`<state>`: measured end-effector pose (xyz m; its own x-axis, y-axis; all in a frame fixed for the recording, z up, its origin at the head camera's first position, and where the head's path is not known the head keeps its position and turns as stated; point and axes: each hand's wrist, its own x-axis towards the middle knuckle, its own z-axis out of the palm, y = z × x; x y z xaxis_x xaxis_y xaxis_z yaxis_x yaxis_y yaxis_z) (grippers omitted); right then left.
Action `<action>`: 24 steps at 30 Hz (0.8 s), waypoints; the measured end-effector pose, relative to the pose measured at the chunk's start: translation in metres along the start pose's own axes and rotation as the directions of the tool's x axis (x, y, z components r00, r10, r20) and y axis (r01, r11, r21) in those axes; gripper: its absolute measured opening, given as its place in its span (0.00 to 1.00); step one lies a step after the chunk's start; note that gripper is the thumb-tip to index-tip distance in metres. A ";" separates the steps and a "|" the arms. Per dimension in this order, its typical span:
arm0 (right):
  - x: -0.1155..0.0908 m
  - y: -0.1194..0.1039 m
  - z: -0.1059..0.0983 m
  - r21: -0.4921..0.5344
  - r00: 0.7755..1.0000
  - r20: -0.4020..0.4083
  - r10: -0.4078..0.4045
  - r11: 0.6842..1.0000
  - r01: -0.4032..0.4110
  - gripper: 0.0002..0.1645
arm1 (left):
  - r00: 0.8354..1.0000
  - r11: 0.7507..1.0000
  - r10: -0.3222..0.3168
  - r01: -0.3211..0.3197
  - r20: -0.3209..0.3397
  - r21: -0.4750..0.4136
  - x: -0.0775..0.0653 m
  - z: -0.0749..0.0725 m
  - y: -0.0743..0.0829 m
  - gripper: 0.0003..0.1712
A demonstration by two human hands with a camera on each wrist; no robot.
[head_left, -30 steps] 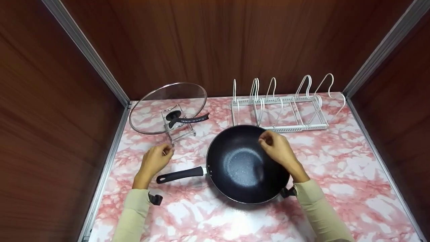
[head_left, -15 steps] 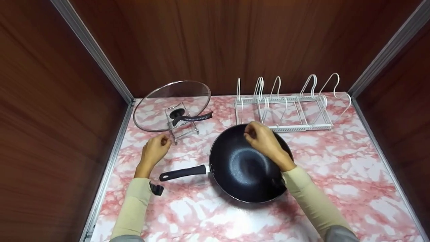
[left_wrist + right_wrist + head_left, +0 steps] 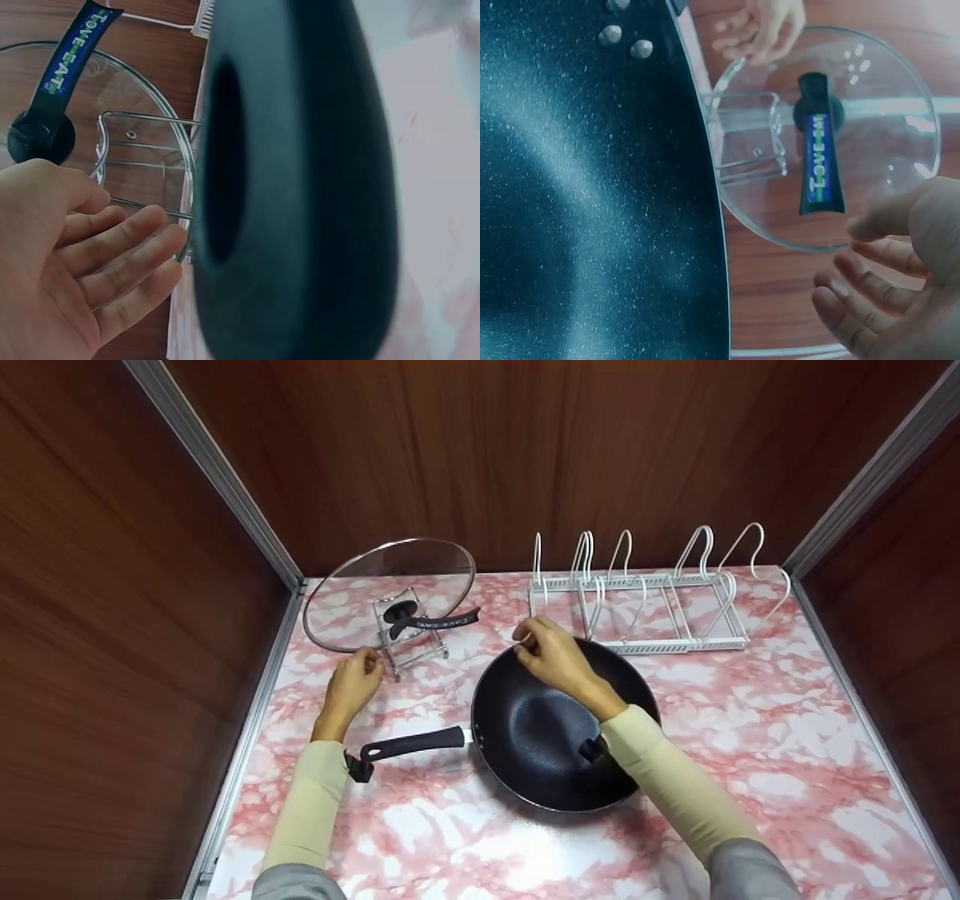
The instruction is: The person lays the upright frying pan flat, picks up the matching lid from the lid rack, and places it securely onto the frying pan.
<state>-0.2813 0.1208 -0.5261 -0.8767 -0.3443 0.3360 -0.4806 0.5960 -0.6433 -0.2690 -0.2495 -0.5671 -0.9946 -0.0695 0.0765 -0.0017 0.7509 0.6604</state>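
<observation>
Your hands are well apart, each with its fingers loosely bent around nothing. Your left hand (image 3: pixel 351 682) is just beside the near left side of a silver wire stand (image 3: pixel 420 657); you cannot tell from these views whether its fingertips touch the wire. On that stand, at the back left of the pink-and-white marbled tabletop (image 3: pixel 772 727), leans a round clear glass lid (image 3: pixel 401 610) with a metal rim, tilted back, its curved black handle (image 3: pixel 450 620) facing you. Your right hand (image 3: pixel 553 655) hangs above the far left edge of a deep round black wok (image 3: pixel 540 735), fingers toward the lid, forearm crossing over the bowl. The wok sits in front of you, its long black grip (image 3: pixel 416 743) pointing left, below your left hand. Behind it, to the right, stands a white metal rack (image 3: pixel 645 646) with upright looped dividers.
</observation>
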 end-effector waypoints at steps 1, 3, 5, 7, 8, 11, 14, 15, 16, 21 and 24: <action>0.002 -0.001 0.002 -0.001 1.000 0.007 -0.002 1.000 0.002 0.11 | 1.000 1.000 0.000 0.000 0.001 -0.004 0.001 0.001 -0.001 0.15; 0.006 -0.003 0.005 -0.008 1.000 0.012 -0.010 1.000 0.010 0.11 | 1.000 1.000 -0.002 0.002 0.001 -0.009 0.004 0.002 -0.002 0.16; 0.009 -0.004 0.009 -0.020 1.000 0.011 -0.021 1.000 0.021 0.12 | 1.000 1.000 -0.007 0.007 -0.001 -0.014 0.006 0.004 -0.004 0.16; 0.012 -0.005 0.014 -0.034 0.999 0.003 -0.041 0.999 0.041 0.12 | 1.000 1.000 -0.016 0.016 -0.004 -0.015 0.007 0.005 -0.005 0.15; 0.013 -0.005 0.016 -0.043 0.999 -0.004 -0.050 0.998 0.050 0.12 | 1.000 1.000 -0.021 0.021 -0.006 -0.014 0.008 0.006 -0.005 0.15; 0.017 -0.006 0.022 -0.058 0.996 -0.028 -0.085 0.995 0.083 0.12 | 1.000 1.000 -0.023 0.023 -0.005 -0.010 0.010 0.007 -0.008 0.15; 0.021 -0.007 0.026 -0.068 0.992 -0.041 -0.122 0.991 0.119 0.12 | 1.000 1.000 -0.023 0.023 0.004 -0.008 0.011 0.008 -0.010 0.16; 0.022 -0.007 0.027 -0.069 0.990 -0.045 -0.132 0.989 0.129 0.12 | 1.000 1.000 -0.022 0.022 0.009 -0.010 0.011 0.007 -0.010 0.17; 0.024 -0.007 0.028 -0.072 0.989 -0.047 -0.141 0.988 0.137 0.12 | 1.000 1.000 -0.020 0.020 0.013 -0.010 0.012 0.007 -0.010 0.17; 0.032 -0.008 0.031 -0.097 0.986 -0.047 -0.162 0.983 0.157 0.14 | 0.999 1.000 -0.007 0.007 0.036 -0.003 0.016 0.005 -0.011 0.18; 0.037 -0.010 0.034 -0.112 0.983 -0.048 -0.176 0.979 0.170 0.16 | 0.999 1.000 0.003 -0.003 0.052 0.007 0.018 0.002 -0.012 0.18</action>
<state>-0.3085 0.0779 -0.5306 -0.7782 -0.4085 0.4771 -0.6220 0.6062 -0.4955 -0.2866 -0.2583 -0.5745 -0.9987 -0.0332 0.0396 0.0009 0.7558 0.6548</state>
